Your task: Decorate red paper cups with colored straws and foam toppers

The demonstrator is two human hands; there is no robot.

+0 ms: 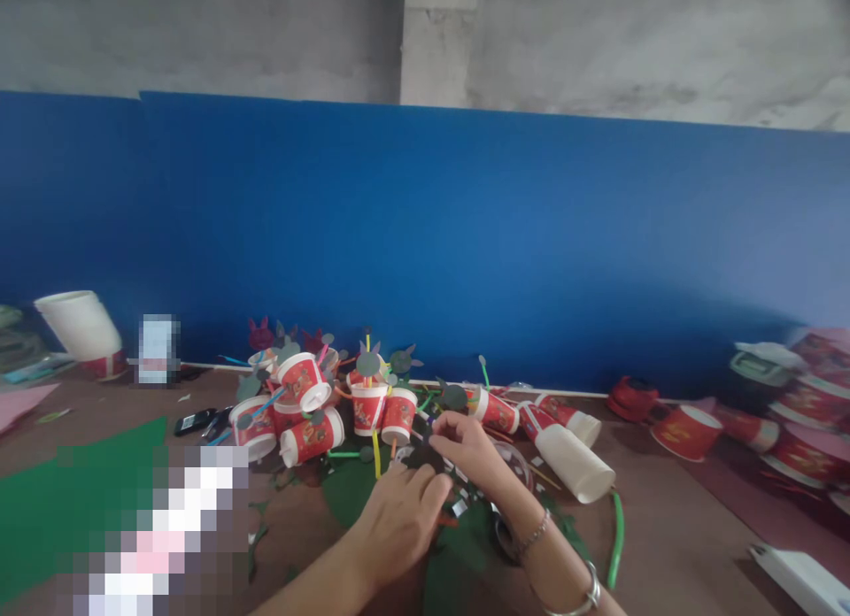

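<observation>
My left hand [402,514] is low in the middle, back upward and fingers curled against a dark piece [425,458] that looks like cut paper. Just right of it, my right hand [468,448] is closed in a pinch at the upper edge of that piece; its fingertips hide whatever lies between them. Beyond my hands stand and lie several red-and-white paper cups, among them an upright cup [367,410] and a tilted cup [399,415]. Coloured straws and dark paper discs are attached to them. A yellow straw [376,457] hangs from the upright cup.
Stacked white cups [575,464] lie at the right, near a green straw [617,536]. A clear tape roll [514,465] and paper scraps [460,508] surround my hands. Green paper [86,492] covers the left. A blue panel [425,244] closes the table's back.
</observation>
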